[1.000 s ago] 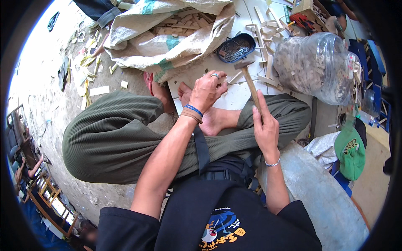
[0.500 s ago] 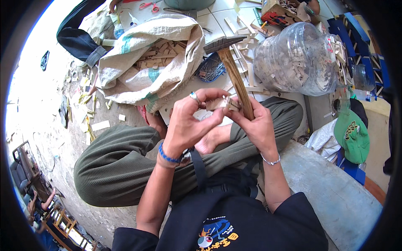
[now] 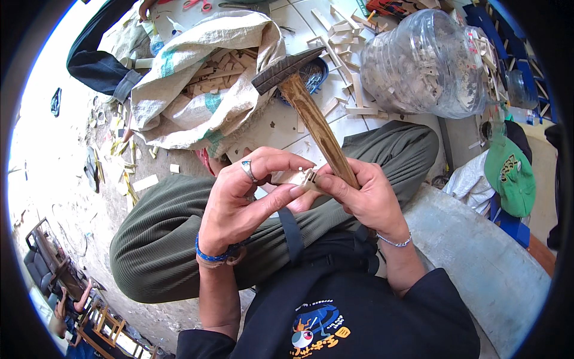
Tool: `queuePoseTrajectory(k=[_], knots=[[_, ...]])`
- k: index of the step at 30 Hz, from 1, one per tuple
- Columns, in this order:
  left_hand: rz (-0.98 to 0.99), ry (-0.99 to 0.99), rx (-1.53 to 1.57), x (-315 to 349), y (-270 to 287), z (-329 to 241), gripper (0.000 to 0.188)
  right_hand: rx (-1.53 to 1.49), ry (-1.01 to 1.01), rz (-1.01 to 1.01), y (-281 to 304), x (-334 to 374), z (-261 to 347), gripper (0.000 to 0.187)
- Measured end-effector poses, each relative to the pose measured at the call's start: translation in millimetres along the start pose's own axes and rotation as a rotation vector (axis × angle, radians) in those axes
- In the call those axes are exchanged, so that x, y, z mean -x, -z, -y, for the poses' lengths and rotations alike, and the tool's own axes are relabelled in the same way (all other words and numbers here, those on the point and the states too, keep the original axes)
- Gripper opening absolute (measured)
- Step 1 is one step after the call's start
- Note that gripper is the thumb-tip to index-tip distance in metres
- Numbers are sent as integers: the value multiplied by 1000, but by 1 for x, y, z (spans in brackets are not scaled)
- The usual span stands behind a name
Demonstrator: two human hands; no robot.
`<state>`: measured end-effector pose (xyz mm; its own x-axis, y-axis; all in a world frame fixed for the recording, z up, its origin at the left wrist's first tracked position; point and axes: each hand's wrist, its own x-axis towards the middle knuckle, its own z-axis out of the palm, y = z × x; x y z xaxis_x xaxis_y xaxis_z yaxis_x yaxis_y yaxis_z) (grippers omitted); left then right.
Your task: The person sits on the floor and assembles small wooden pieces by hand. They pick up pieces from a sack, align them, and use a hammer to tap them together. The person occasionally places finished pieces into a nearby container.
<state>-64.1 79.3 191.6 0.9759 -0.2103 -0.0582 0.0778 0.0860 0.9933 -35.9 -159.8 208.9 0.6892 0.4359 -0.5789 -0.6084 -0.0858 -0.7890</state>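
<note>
A small pale wooden piece (image 3: 307, 179) with notches at one end is held over my crossed legs. My left hand (image 3: 233, 194) pinches it between thumb and forefinger. My right hand (image 3: 373, 200) steadies the same piece with its thumb and fingertips, while a hammer (image 3: 320, 125) with a wooden handle is tucked in that hand. The hammer's dark metal head points up and away, above a blue bowl (image 3: 317, 75) of nails. Part of the wooden piece is hidden by my fingers.
An open woven sack (image 3: 173, 113) of wood scraps stands at the far left. Beyond my right knee lies a large clear plastic jug (image 3: 424, 66) with wood bits in it. Small wooden pieces (image 3: 344, 36) litter the tiles. A green cap (image 3: 510, 179) is at the right, near a grey board (image 3: 472, 257).
Both hands have come slightly nearer my body with the wooden piece, the left hand also shifting left. The hammer head has swung left and nearer, now over the bowl of nails.
</note>
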Motion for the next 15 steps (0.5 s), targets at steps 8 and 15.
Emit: queuePoseTrajectory(k=[8, 15], knots=[[9, -51, -77, 1, 2, 8, 31, -36, -56, 33, 1, 3, 0, 30], [18, 5, 4, 3, 2, 10, 31, -9, -78, 43, 3, 3, -4, 30]])
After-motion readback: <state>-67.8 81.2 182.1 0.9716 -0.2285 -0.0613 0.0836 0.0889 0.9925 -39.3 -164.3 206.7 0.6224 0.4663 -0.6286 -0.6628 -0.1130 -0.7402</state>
